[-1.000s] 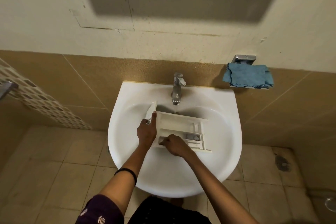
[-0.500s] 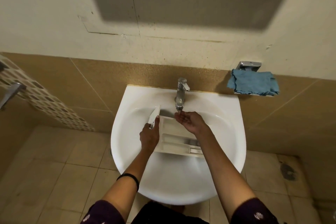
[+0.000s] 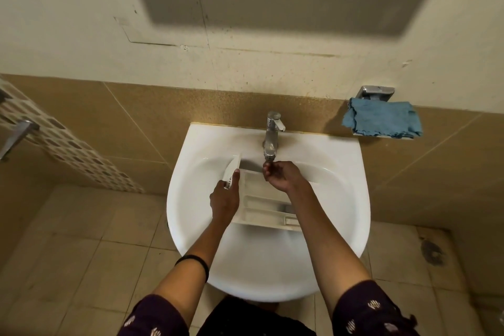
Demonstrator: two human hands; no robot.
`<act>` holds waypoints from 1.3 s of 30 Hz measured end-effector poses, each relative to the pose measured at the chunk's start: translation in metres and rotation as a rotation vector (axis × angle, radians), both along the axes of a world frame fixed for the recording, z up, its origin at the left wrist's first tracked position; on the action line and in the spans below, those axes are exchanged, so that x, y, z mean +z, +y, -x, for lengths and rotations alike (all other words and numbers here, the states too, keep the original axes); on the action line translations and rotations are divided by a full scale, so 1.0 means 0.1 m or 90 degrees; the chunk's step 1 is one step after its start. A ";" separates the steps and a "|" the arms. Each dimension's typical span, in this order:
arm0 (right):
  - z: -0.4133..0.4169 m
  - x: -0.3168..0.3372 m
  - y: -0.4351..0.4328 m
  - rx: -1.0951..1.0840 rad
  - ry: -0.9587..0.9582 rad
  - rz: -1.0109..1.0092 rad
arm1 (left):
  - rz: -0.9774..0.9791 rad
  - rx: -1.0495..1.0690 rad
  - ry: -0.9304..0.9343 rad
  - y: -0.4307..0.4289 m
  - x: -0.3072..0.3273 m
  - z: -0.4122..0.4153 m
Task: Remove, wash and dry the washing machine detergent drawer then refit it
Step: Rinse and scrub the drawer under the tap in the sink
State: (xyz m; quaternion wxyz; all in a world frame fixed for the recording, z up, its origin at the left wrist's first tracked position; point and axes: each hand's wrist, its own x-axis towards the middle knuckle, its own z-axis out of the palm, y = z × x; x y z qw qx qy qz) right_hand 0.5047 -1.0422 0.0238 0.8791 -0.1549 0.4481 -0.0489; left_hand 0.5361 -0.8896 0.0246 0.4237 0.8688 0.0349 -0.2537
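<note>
Tan wall tiles [image 3: 109,117] back our white basin [image 3: 191,199], where the detergent drawer [image 3: 261,207] lies; our left hand [image 3: 223,202] grips its front panel, our right hand [image 3: 282,176] cups loosely, empty, under the tap [image 3: 272,133].

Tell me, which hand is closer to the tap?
Right. The right hand is just below the tap, fingertips nearly at its spout. The left hand is lower and off to the left, gripping the drawer by its front end.
</note>
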 end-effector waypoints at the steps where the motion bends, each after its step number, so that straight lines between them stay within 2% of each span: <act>1: 0.05 0.01 -0.03 0.016 -0.005 0.004 | 0.001 -0.001 0.001 0.00 0.00 0.00; 5: 0.38 0.11 -0.23 0.095 0.007 0.039 | 0.007 -0.004 -0.004 0.00 0.02 0.01; 8: 0.63 0.14 -0.35 0.256 0.123 0.181 | 0.010 -0.003 -0.005 0.01 0.02 0.01; 15: 0.79 -0.04 -0.35 0.495 0.326 0.471 | 0.011 -0.009 -0.002 0.01 0.01 0.00; 20: 0.81 -0.15 -0.37 0.542 0.407 0.606 | 0.018 -0.005 0.000 0.01 0.01 0.01; 24: 0.85 -0.25 -0.36 0.623 0.452 0.653 | 0.023 -0.004 -0.005 0.03 0.02 0.01; 28: 0.91 -0.31 -0.32 0.639 0.473 0.669 | 0.025 -0.004 -0.001 0.02 0.02 0.01; 30: 0.90 -0.30 -0.31 0.661 0.507 0.756 | 0.021 -0.001 0.002 0.02 0.02 0.01; 32: 0.82 -0.19 -0.30 0.575 0.476 0.798 | 0.021 0.000 0.002 0.02 0.02 0.01; 33: 0.75 -0.10 -0.28 0.463 0.411 0.755 | 0.022 0.000 0.000 0.02 0.02 0.01; 34: 0.67 -0.01 -0.26 0.334 0.327 0.659 | 0.024 0.000 -0.002 0.02 0.03 0.01; 36: 0.50 0.14 -0.17 0.154 0.125 0.394 | 0.023 0.002 -0.002 0.02 0.03 0.01; 37: 0.41 0.18 -0.13 0.101 0.051 0.280 | 0.022 0.002 -0.002 0.02 0.03 0.02; 39: 0.27 0.19 -0.09 0.052 -0.008 0.131 | 0.020 0.001 -0.001 0.02 0.04 0.02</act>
